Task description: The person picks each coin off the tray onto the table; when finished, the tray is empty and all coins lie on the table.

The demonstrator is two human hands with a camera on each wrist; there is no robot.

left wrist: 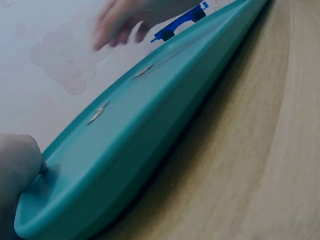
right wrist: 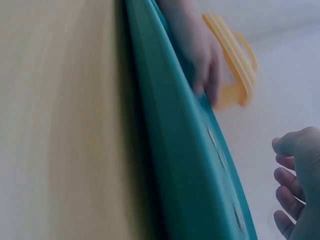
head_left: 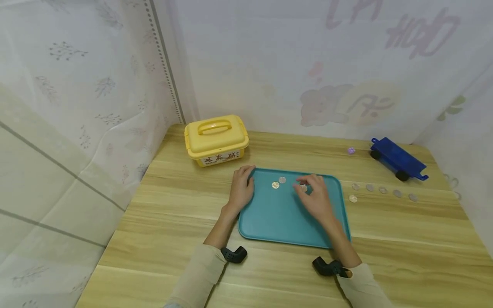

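Observation:
A teal tray [head_left: 285, 214] lies on the wooden table with three coins on it. Two of them, a gold-toned coin [head_left: 275, 185] and a silvery coin [head_left: 282, 180], lie close together near the far side. My left hand [head_left: 241, 188] rests over the tray's left rim near the far corner, its fingers relaxed. Above the right part of the tray hovers my right hand [head_left: 316, 199], thumb and fingers apart with nothing between them. The third coin [head_left: 304, 188] shows through that gap, and the left wrist view has this coin [left wrist: 143, 71] flat on the tray, below the hand.
Right of the tray several silvery coins [head_left: 383, 190] form a row, with a gold-toned coin [head_left: 353, 199] nearer. A blue toy trailer [head_left: 398, 157] and a small purple piece [head_left: 351, 150] stand behind them. A lidded yellow box [head_left: 217, 141] sits at the back left.

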